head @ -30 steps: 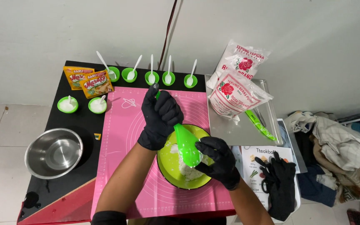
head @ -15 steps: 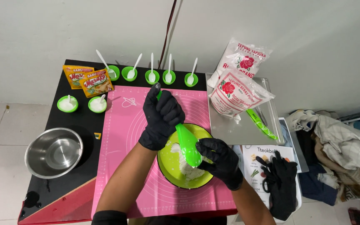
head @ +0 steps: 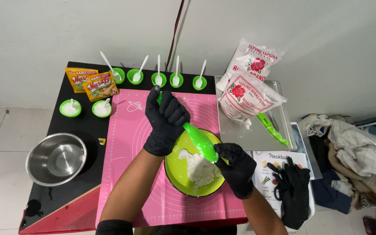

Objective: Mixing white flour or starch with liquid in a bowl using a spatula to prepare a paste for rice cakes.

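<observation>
The left hand (head: 166,124), in a black glove, is wrapped in a fist around the handle of a green spatula (head: 199,141), whose blade is pressed down onto a lump of white dough (head: 202,169). The right hand (head: 239,169), gloved too, is clamped on the rim of the green bowl (head: 175,172), fingers curled over the near-right edge, so the bowl is kept steady on the pink mat (head: 129,130).

The dough looks crumbly and a bit sticky, soft rather than stiff, and smears are left up the bowl wall. It is probably light, but likely to cling to gloves, so it seems better worked with the blade than grabbed. The spatula looks like smooth plastic, best gripped mid-handle as it is now. The bowl is likely light and slidey, hence the rim hold.

Further out, small green cups with white spoons (head: 158,79) are lined up along the back, two flour bags (head: 249,93) are lying on a metal tray (head: 283,126), and a steel bowl (head: 56,159) sits well off to the left.
</observation>
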